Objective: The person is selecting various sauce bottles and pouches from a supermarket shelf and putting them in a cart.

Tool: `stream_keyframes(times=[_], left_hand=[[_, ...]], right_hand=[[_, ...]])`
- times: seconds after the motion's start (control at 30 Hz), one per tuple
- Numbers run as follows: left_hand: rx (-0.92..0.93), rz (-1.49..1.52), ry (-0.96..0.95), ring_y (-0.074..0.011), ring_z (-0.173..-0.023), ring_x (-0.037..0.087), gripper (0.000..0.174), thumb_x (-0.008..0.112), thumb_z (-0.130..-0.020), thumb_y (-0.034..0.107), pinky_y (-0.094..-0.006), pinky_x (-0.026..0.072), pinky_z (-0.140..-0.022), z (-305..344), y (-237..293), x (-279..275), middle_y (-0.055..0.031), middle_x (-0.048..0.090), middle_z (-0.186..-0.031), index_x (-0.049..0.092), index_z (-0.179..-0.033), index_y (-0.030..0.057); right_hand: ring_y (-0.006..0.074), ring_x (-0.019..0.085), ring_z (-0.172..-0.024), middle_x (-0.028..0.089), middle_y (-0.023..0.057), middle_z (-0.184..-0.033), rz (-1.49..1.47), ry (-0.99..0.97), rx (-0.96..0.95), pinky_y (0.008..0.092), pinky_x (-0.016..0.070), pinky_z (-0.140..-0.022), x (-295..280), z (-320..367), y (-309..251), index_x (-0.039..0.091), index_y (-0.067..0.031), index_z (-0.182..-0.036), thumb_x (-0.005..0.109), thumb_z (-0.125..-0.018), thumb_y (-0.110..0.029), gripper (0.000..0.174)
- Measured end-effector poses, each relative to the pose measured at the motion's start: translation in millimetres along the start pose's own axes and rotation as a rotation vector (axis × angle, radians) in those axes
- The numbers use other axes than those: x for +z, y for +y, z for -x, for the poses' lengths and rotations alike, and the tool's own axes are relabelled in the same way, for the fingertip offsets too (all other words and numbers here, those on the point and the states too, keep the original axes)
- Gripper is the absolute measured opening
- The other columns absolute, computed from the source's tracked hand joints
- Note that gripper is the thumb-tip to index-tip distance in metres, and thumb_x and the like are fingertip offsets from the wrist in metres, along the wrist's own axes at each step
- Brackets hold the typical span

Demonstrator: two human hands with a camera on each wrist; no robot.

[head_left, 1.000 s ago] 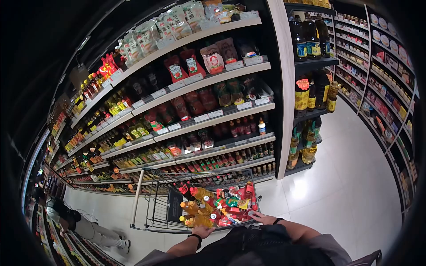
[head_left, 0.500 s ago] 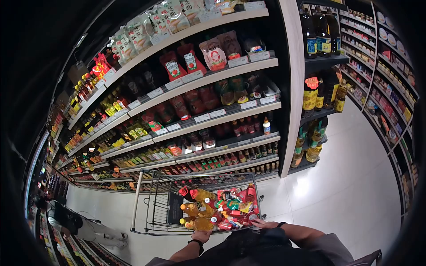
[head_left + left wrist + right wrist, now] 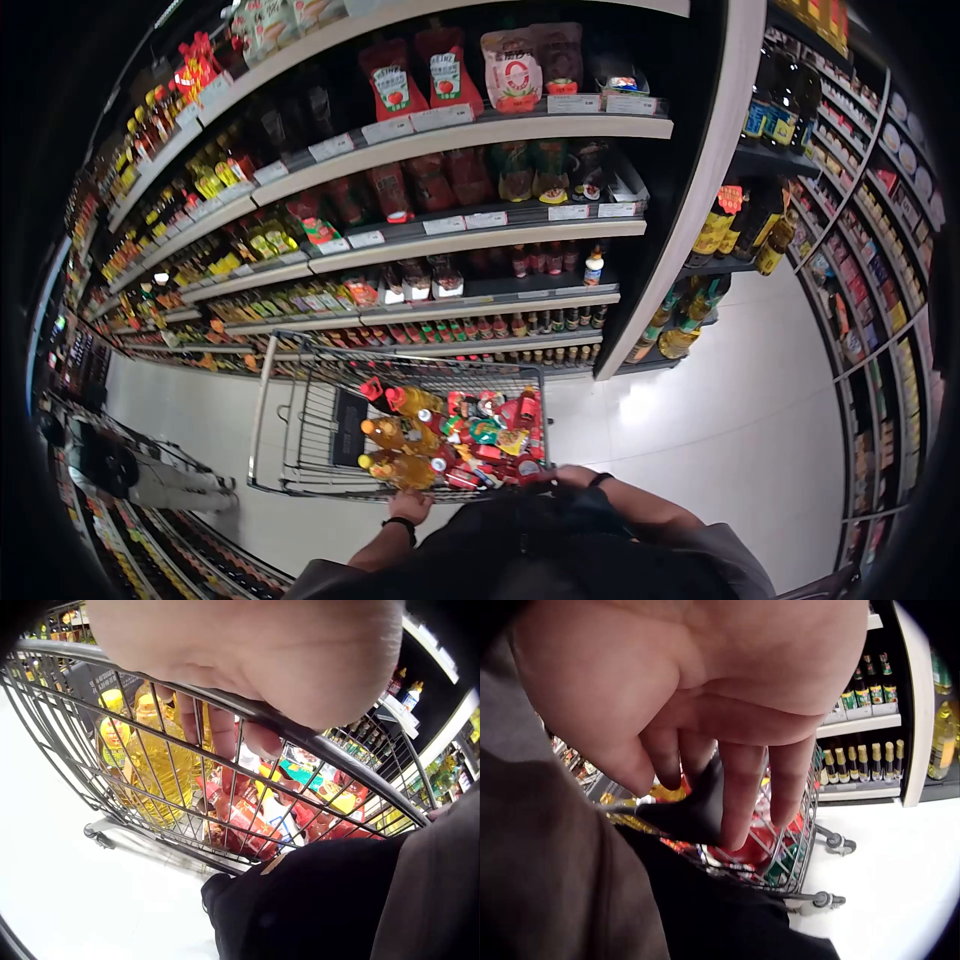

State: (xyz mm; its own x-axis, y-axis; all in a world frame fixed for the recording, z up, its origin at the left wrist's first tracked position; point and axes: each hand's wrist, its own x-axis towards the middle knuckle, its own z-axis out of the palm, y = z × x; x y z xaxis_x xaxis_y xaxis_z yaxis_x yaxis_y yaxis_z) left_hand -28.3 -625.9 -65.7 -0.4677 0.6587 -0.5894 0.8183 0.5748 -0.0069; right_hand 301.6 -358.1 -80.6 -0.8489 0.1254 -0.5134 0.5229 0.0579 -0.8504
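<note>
A wire shopping cart (image 3: 300, 488) stands in front of me, turned sideways with its handle at the left. My left hand (image 3: 410, 505) grips the near top rail; in the left wrist view its fingers (image 3: 223, 731) hang over the rail, inside the wires. My right hand (image 3: 575, 478) rests at the front corner of the cart. In the right wrist view its fingers (image 3: 742, 795) extend loosely about the black corner cap (image 3: 697, 810). Inside the cart lie large bottles of yellow oil (image 3: 400, 468), red sauce bottles (image 3: 251, 821) and a green-and-yellow pack (image 3: 495, 435).
Long shelves of sauces (image 3: 450, 125) run behind the cart, with red ketchup pouches (image 3: 392, 80) up high. An end shelf (image 3: 715, 265) holds oil bottles. Pale floor (image 3: 720, 400) spreads to the right, bordered by more shelves (image 3: 880, 300). Another person (image 3: 130, 470) stands at the left.
The cart and both hands have shifted left in the head view. The shelves loom larger, the camera looks lower, and the right hand now sits closer over the cart's front corner.
</note>
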Motion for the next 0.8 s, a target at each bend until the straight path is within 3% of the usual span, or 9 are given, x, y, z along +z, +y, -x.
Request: stream_keyframes(times=[0.07, 0.13, 0.2, 0.23, 0.4, 0.6, 0.67, 0.73, 0.8], left_hand=[[-0.021, -0.022, 0.002, -0.0303, -0.129, 0.047, 0.060, 0.036, -0.096, 0.058, -0.0583, 0.0279, -0.109, -4, -2, -3, -0.0103, 0.059, -0.131, 0.068, -0.117, 0.0130], [-0.016, -0.008, 0.032, -0.0308, -0.126, 0.049, 0.060, 0.037, -0.097, 0.057, -0.0575, 0.0297, -0.107, -10, -6, -9, -0.0112, 0.061, -0.128, 0.070, -0.113, 0.0106], [-0.006, 0.022, 0.005, -0.0315, -0.125, 0.050, 0.060, 0.036, -0.097, 0.058, -0.0562, 0.0305, -0.105, -8, -4, -17, -0.0118, 0.062, -0.126, 0.071, -0.109, 0.0100], [-0.005, 0.031, 0.003, -0.0315, -0.125, 0.050, 0.060, 0.036, -0.097, 0.058, -0.0562, 0.0305, -0.105, -11, -9, -21, -0.0118, 0.062, -0.126, 0.071, -0.109, 0.0100], [0.078, 0.111, 0.025, -0.0274, -0.127, 0.048, 0.058, 0.039, -0.095, 0.060, -0.0589, 0.0281, -0.103, -25, -20, -19, -0.0052, 0.063, -0.125, 0.074, -0.107, 0.0151], [0.111, 0.169, 0.101, -0.0259, -0.125, 0.048, 0.052, 0.046, -0.092, 0.061, -0.0651, 0.0256, -0.103, -45, -32, -11, -0.0026, 0.063, -0.124, 0.077, -0.097, 0.0199], [0.126, 0.179, 0.046, -0.0260, -0.123, 0.049, 0.050, 0.047, -0.092, 0.060, -0.0646, 0.0273, -0.101, -55, -35, -11, -0.0022, 0.063, -0.124, 0.077, -0.098, 0.0205], [0.132, 0.192, -0.012, -0.0262, -0.122, 0.050, 0.047, 0.049, -0.092, 0.059, -0.0642, 0.0290, -0.099, -59, -41, -7, -0.0019, 0.063, -0.124, 0.076, -0.098, 0.0211], [0.273, 0.324, 0.069, -0.0257, -0.119, 0.052, 0.041, 0.052, -0.092, 0.055, -0.0603, 0.0325, -0.093, -59, -53, -3, -0.0004, 0.065, -0.120, 0.074, -0.100, 0.0210]], right_hand=[[0.0322, 0.061, -0.116, 0.063, 0.0179, -0.125, -0.045, -0.041, 0.176, 0.0378, 0.0463, -0.100, -13, 8, -5, 0.057, -0.0184, -0.134, 0.061, -0.090, -0.026, 0.045], [0.0353, 0.066, -0.097, 0.071, 0.0173, -0.103, 0.566, 0.326, -0.225, 0.0436, 0.0506, -0.091, -49, 12, -35, 0.067, -0.0100, -0.117, 0.060, -0.086, -0.024, 0.035], [0.0365, 0.065, -0.098, 0.066, 0.0162, -0.120, 0.571, 0.454, -0.317, 0.0430, 0.0519, -0.089, -98, -1, -41, 0.064, -0.0074, -0.122, 0.059, -0.088, -0.019, 0.036], [0.0362, 0.065, -0.101, 0.065, 0.0167, -0.121, 0.605, 0.519, -0.228, 0.0421, 0.0519, -0.091, -127, 0, -83, 0.063, -0.0058, -0.122, 0.060, -0.088, -0.017, 0.036], [0.0398, 0.064, -0.099, 0.065, 0.0210, -0.114, 0.670, 0.934, -0.602, 0.0433, 0.0523, -0.086, -245, -21, -247, 0.061, -0.0003, -0.118, 0.060, -0.086, -0.009, 0.033], [0.0376, 0.065, -0.089, 0.064, 0.0230, -0.111, 0.760, 1.199, -0.572, 0.0420, 0.0518, -0.080, -357, -89, -427, 0.063, 0.0037, -0.112, 0.062, -0.086, -0.020, 0.035], [0.0377, 0.064, -0.102, 0.063, 0.0231, -0.121, 0.929, 1.085, 0.181, 0.0402, 0.0506, -0.089, -390, -115, -473, 0.064, 0.0000, -0.116, 0.060, -0.087, -0.033, 0.044], [0.0367, 0.056, -0.120, 0.058, 0.0202, -0.133, 0.854, 1.064, 0.116, 0.0396, 0.0438, -0.102, -425, -150, -466, 0.063, -0.0058, -0.124, 0.053, -0.091, -0.044, 0.052], [0.0344, 0.053, -0.126, 0.060, 0.0175, -0.132, 0.982, 1.302, -0.433, 0.0409, 0.0412, -0.105, -441, -177, -467, 0.062, -0.0077, -0.125, 0.052, -0.094, -0.046, 0.050]])
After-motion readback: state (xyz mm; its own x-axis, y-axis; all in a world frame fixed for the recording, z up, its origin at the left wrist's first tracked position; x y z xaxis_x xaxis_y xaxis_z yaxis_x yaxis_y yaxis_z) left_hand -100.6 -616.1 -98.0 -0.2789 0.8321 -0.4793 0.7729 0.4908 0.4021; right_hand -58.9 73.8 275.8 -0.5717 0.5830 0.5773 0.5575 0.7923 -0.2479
